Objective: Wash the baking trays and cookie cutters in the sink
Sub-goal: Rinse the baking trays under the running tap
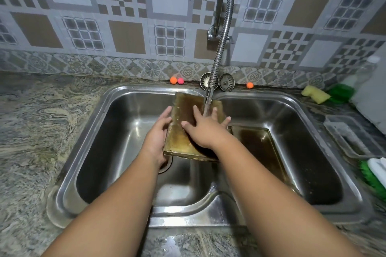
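Note:
A brownish, stained baking tray (181,137) is held tilted over the divider of the steel double sink (117,98). My left hand (158,133) grips its left edge. My right hand (205,129) lies flat on the tray's face with fingers spread, under the water running from the flexible tap (217,58). A second stained tray (261,146) rests in the right basin, partly hidden by my right forearm. No cookie cutters are visible.
A yellow sponge (316,94) and a green soap bottle (342,92) sit at the back right. A clear plastic container (351,137) and a green-white brush (373,173) lie right of the sink. Two strainer plugs (226,82) and small coloured balls (173,80) line the back ledge.

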